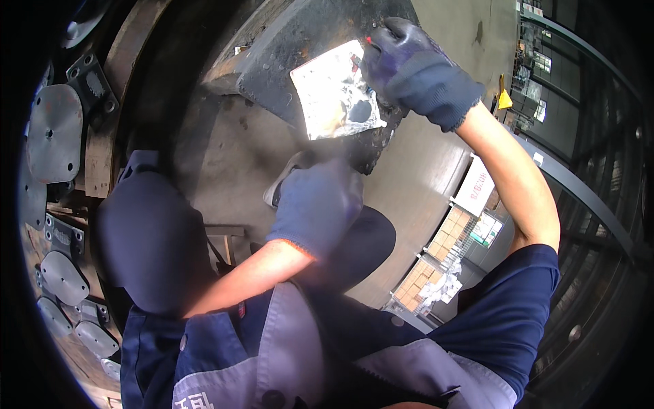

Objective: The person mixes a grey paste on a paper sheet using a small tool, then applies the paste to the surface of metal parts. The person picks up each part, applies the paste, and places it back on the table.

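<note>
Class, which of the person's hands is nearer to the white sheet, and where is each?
Right. The right hand is at the upper right edge of the white sheet; the left hand is below it in the picture, apart.

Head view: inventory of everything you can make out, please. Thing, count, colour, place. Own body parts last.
White sheet: 1, white with dark smudges, on the dark block
Dark block: 1, dark grey, top centre
Metal plates: at least four, grey, left edge
Brackets with holes: at least three, dark grey, among the plates
Wooden board: at least one, brown, beside the plates
Cartons: several, tan, background right
White panel: 1, white, above the cartons
Yellow object: 1, yellow, upper right, kind unclear
Floor: 1, grey, centre
Jacket: 1, dark blue and grey, lower edge
Left hand: 1, blue-grey glove, blurred, below the sheet
Right hand: 1, dark glove, at the sheet's right edge
</note>
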`<state>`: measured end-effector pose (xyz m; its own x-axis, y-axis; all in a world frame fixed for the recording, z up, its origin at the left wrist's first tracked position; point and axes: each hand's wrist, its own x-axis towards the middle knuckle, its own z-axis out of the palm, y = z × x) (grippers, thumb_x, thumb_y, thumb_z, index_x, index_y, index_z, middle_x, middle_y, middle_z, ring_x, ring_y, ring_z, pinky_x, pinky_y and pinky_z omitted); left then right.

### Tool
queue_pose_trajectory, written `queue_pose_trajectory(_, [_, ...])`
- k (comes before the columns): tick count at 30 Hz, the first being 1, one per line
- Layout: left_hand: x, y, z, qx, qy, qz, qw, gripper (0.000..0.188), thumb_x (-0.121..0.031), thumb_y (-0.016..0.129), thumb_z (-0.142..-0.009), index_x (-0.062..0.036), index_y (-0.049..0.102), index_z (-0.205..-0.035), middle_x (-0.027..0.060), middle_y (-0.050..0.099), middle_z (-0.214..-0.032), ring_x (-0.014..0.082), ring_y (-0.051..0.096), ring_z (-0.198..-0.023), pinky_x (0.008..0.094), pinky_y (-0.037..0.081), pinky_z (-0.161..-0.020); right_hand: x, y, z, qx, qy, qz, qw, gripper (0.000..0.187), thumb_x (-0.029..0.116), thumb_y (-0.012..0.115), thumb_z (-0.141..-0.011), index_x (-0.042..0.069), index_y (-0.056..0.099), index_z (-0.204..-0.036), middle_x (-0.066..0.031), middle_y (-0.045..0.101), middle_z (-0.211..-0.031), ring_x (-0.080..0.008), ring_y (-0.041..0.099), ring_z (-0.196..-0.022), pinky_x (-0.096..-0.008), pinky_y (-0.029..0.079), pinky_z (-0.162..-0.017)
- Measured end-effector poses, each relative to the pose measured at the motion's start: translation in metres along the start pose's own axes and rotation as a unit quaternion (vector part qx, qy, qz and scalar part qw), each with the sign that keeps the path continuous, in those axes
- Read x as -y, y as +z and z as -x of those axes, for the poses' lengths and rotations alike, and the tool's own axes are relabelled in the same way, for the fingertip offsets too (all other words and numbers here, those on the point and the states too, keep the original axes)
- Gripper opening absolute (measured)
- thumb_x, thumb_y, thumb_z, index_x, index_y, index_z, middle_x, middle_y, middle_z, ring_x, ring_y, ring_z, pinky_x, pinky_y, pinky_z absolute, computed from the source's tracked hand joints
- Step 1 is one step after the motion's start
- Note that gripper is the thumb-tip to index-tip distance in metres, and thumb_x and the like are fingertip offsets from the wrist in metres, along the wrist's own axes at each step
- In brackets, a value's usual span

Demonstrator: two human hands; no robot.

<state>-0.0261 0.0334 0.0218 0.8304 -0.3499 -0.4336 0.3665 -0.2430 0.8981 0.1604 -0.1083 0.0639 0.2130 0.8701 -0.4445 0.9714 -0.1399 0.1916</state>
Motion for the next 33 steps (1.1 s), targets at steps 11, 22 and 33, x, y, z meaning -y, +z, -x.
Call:
queue_pose_trajectory(11, [0.004,0.007,0.024,-0.01,0.016,-0.057,0.998,0.021,-0.024,0.054,-0.087,-0.005,0.064,-0.084,0.0193,0.065,-0.074,0.0393,0.063,-0.073,0.0481,0.049,-0.072,0.013,-0.011,0.013,0.036,0.097,0.035,0.994,0.015,0.02,0.053,-0.087,0.011,0.063,-0.093,-0.009,0.063,-0.096,-0.0324,0.058,-0.104,-0.0414,0.044,-0.096])
queue_pose_trajectory(22, [0.019,0.016,0.043,-0.091,0.201,-0.193,0.956,0.022,-0.013,0.055,-0.081,-0.0053,0.066,-0.098,0.0194,0.067,-0.091,0.0363,0.064,-0.086,0.0432,0.05,-0.076,0.239,-0.026,0.101,-0.316,0.531,-0.461,0.637,0.013,0.004,0.057,-0.083,0.002,0.067,-0.091,-0.0141,0.065,-0.072,-0.0196,0.061,-0.061,-0.0302,0.049,-0.061])
queue_pose_trajectory(33, [-0.092,-0.054,-0.087,-0.188,0.294,-0.419,0.838,0.034,-0.032,0.061,-0.079,-0.0225,0.068,-0.111,0.0153,0.066,-0.108,0.0338,0.062,-0.101,0.0393,0.049,-0.087,0.289,0.012,0.116,-0.287,0.612,-0.321,0.664,0.013,0.022,0.067,-0.079,0.011,0.067,-0.086,-0.0149,0.065,-0.074,-0.0315,0.064,-0.07,-0.0406,0.051,-0.063])
